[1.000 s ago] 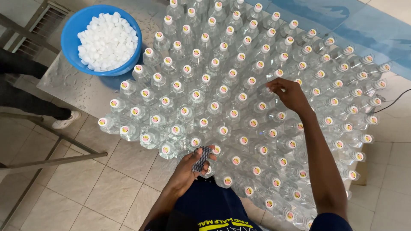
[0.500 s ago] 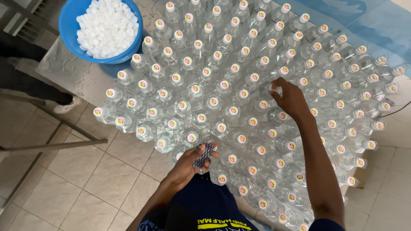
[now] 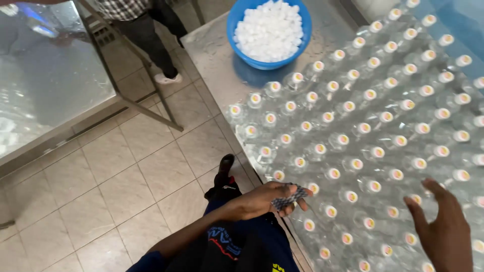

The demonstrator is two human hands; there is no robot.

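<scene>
Several clear plastic bottles (image 3: 373, 136) with white caps stand packed together on a steel table (image 3: 217, 55). My left hand (image 3: 269, 199) is at the table's near edge, closed on a small bundle of dark patterned pieces (image 3: 287, 198). My right hand (image 3: 443, 226) hovers over the bottles at the lower right with fingers spread and nothing in it. A blue bowl (image 3: 237, 25) full of white caps (image 3: 269, 27) sits on the table's far corner.
Another person (image 3: 143, 30) in dark trousers and a white shoe stands beyond the table. A metal frame with a shiny sheet (image 3: 45, 85) stands at the left over a tiled floor (image 3: 126, 186). My foot (image 3: 223, 171) is by the table.
The view has swung left and toward the floor. My right hand has lifted off the bottles and drawn back toward me. My left hand still holds the bundle at the table's edge.
</scene>
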